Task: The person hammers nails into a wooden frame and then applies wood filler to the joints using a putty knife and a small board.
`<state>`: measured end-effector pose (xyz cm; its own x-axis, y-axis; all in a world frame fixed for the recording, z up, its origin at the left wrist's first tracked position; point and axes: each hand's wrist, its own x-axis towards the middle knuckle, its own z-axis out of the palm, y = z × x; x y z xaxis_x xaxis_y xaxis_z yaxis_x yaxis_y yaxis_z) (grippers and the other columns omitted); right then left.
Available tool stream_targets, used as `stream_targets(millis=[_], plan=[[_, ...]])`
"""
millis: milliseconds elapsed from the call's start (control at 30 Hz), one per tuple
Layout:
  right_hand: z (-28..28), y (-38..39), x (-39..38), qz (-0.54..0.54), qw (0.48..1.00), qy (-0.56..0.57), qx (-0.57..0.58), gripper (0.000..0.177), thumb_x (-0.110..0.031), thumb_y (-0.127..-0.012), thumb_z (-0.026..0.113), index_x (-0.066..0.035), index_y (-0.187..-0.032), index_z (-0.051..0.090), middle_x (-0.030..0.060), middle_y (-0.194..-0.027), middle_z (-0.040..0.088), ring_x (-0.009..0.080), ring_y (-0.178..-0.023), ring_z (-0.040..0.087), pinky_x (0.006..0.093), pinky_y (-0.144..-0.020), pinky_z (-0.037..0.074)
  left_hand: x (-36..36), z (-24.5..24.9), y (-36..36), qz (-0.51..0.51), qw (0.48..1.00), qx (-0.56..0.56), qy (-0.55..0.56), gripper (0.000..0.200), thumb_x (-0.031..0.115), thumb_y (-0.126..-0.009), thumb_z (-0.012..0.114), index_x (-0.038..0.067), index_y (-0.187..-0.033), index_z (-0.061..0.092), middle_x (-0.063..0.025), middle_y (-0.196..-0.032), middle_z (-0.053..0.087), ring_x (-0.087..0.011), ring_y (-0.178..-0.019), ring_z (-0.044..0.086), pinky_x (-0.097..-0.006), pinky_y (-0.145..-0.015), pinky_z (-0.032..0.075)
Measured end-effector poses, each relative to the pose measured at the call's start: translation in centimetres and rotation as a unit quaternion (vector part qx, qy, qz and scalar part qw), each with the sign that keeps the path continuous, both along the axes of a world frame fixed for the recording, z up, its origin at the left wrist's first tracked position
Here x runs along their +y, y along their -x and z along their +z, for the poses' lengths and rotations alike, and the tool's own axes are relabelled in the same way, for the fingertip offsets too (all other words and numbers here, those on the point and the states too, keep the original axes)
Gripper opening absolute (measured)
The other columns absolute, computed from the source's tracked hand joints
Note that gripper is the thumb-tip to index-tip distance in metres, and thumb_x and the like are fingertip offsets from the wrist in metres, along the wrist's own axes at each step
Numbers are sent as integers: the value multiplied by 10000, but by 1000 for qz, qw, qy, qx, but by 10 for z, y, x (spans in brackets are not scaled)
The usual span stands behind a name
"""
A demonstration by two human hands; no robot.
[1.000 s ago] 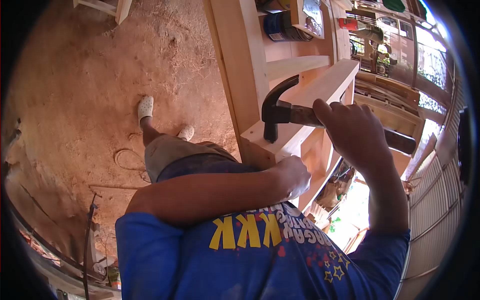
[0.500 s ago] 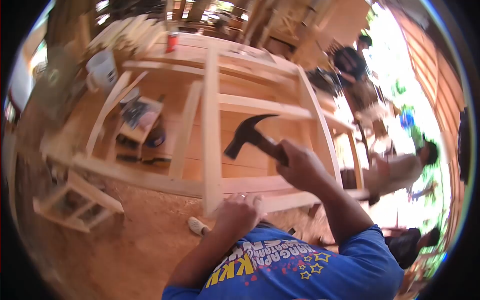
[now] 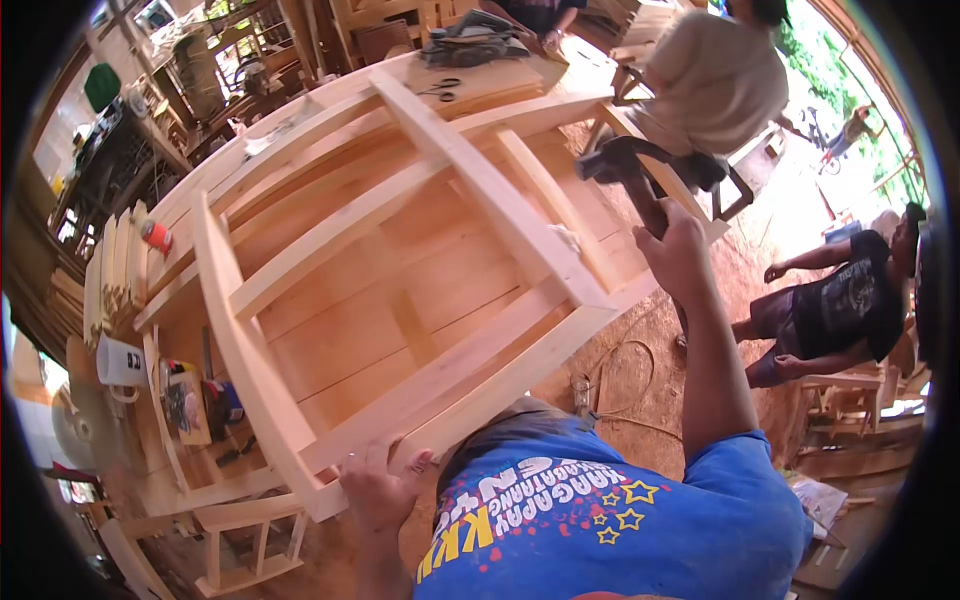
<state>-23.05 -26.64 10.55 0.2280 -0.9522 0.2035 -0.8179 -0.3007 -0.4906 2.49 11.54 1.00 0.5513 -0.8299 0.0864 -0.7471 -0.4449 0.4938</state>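
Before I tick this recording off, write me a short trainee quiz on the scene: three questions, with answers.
1. Which hand holds the hammer?
A. Left only
B. Right only
C. Both

2. True or false: the left hand is at the wooden frame, near one of its corners.

3. Fill in the blank: the wearer's printed T-shirt is mostly ____.

Key:
1. B, the right hand
2. True
3. blue
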Motion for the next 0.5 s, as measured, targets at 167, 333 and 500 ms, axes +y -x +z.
stream_targets(millis=[167, 333, 500], plan=[[-93, 50, -112, 7, 995, -94, 36, 447, -244, -855, 741, 69, -1161, 646, 301, -1052, 708, 457, -1056, 688, 505, -917, 532, -77, -7, 44, 44, 993, 87, 72, 446, 447, -900, 800, 6, -918, 738, -147, -819, 701, -288, -762, 690, -383, -685, 523], [-196, 57, -191, 8, 973, -218, 77, 495, -289, -853, 731, 85, -1168, 656, 312, -1043, 710, 445, -1034, 703, 502, -891, 537, -117, -12, 64, 148, 986, 61, 50, 383, 379, -928, 775, 27, -795, 706, -127, -693, 662, -335, -637, 630, -412, -631, 504], [-237, 42, -228, 95, 951, -288, 62, 463, -273, -872, 718, 78, -1168, 662, 283, -970, 711, 397, -963, 721, 490, -823, 543, -132, -19, 73, 159, 978, -45, 127, 265, 238, -918, 762, 20, -782, 698, -145, -693, 657, -339, -615, 627, -413, -602, 501]])
